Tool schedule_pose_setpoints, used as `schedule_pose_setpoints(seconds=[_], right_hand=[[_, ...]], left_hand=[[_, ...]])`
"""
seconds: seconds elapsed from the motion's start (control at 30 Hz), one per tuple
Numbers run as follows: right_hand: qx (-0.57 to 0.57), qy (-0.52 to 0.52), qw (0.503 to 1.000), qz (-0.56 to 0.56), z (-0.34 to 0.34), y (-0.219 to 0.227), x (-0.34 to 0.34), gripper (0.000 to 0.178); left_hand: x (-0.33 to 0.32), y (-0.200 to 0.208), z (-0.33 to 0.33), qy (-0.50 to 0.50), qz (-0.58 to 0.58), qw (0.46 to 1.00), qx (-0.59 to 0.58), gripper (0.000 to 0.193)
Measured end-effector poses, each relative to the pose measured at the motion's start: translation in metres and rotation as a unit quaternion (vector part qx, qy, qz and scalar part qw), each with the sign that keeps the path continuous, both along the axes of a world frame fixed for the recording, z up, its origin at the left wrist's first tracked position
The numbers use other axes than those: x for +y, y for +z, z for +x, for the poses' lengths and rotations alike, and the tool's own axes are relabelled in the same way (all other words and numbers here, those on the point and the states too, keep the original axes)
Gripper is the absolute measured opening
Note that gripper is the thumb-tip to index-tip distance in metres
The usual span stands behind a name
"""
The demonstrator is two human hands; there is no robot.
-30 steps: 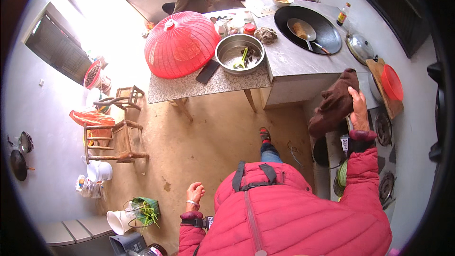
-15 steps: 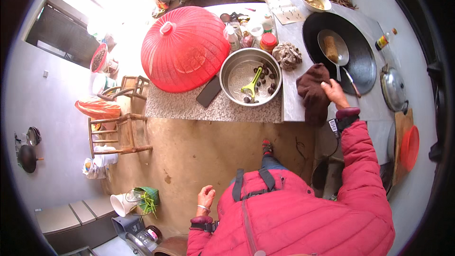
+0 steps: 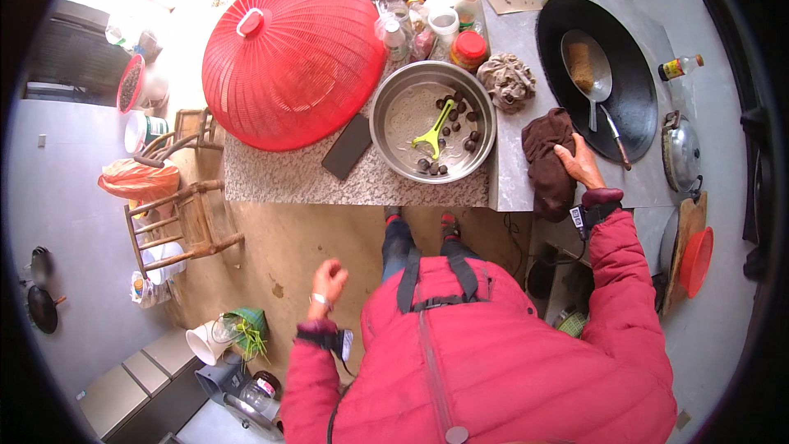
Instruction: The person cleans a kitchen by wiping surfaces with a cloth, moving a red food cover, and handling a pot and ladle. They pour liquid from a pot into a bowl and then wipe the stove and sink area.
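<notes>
My right hand (image 3: pixel 580 161) is closed on a dark brown cloth (image 3: pixel 549 173) that drapes over the counter's front edge. Beyond it sits a big black wok (image 3: pixel 637 107). A strainer-like ladle (image 3: pixel 600 86) with a brown block (image 3: pixel 580 66) in its bowl lies in the wok, beside a dark-handled utensil (image 3: pixel 615 138). My left hand (image 3: pixel 329 284) hangs low before the counter, its fingers loosely curled with nothing visible in them. Left of the cloth, a round metal basin (image 3: pixel 399 148) holds a green peeler (image 3: pixel 433 136) and several small dark round pieces (image 3: pixel 470 145).
A red mesh food cover (image 3: pixel 296 57), a black phone (image 3: pixel 348 148), jars with a red-lidded one (image 3: pixel 469 49), and a crumpled rag (image 3: pixel 507 82) crowd the counter. A bottle (image 3: pixel 680 67) and lidded pot (image 3: pixel 682 156) stand right. A wooden chair (image 3: pixel 189 222) is on the left.
The counter sits nearer in view, and both feet now show below it. My left hand has risen and moved left. My right hand stays at the brown cloth.
</notes>
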State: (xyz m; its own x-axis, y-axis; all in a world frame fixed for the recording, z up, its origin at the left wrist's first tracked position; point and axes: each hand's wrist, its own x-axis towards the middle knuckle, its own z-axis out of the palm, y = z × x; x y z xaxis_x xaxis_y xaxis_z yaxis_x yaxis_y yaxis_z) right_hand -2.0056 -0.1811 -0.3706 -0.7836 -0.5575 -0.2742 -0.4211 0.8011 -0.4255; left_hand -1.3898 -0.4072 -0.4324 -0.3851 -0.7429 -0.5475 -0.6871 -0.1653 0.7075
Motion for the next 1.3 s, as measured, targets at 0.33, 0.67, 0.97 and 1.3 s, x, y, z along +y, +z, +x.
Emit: schedule_pose_setpoints(seconds=[0.33,0.67,0.97,1.3], right_hand=[[0.027,-0.08,0.996,0.02,0.075,0.032,0.01,0.088],[0.159,-0.106,0.98,0.049,0.064,-0.041,-0.001,0.062],[0.165,-0.119,0.974,0.098,0.054,-0.054,0.01,0.056],[0.186,-0.045,0.981,0.042,0.044,-0.061,0.02,0.057]], left_hand=[[-0.163,-0.018,-0.147,-0.26,-0.258,0.928,-0.068,0.066],[-0.173,-0.054,-0.203,-0.248,-0.318,0.89,-0.213,0.1],[-0.168,-0.037,-0.212,-0.216,-0.268,0.909,-0.234,0.103],[-0.126,0.002,-0.168,-0.113,-0.06,0.987,-0.102,0.06]])
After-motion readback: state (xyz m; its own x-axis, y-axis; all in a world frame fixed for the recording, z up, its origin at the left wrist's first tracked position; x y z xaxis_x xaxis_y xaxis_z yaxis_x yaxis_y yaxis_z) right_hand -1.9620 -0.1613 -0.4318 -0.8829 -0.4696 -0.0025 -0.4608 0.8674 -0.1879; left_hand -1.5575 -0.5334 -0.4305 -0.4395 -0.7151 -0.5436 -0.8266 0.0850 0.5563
